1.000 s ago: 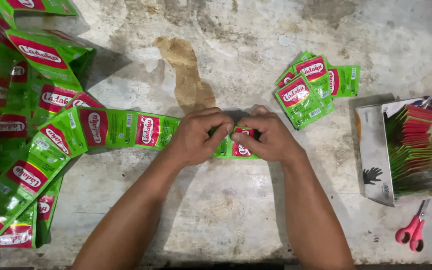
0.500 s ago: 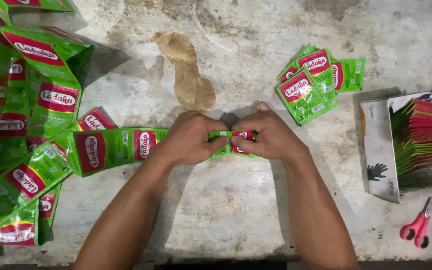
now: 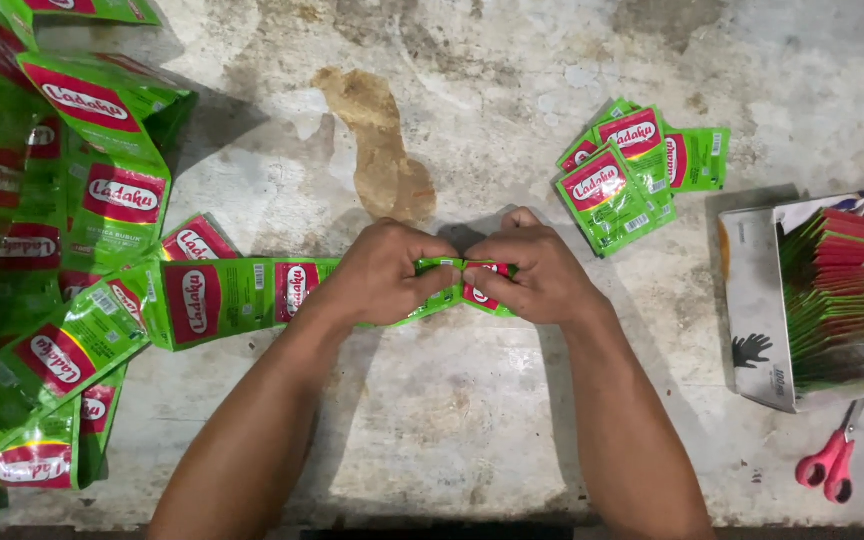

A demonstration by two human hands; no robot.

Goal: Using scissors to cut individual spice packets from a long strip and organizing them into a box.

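– Sachets: green-red strip (image 3: 222, 298) runs from the pile at left to table centre; its end sachet (image 3: 480, 285) sits betw. both hands

– Grip?

– Left hand (image 3: 382, 275) & right hand (image 3: 537, 275) both pinched shut on it, either side of the seam. Prob. light, thin, floppy, bit slick, so hold close to the seam w/ fingertips

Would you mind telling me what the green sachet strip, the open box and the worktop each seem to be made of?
The sachet strip, pinched by the left hand and right hand, looks like glossy plastic film: it shines and creases. The box looks like matte coated cardboard, with flat folded flaps. The worktop seems to be rough, stained concrete or stone; which one is unclear.
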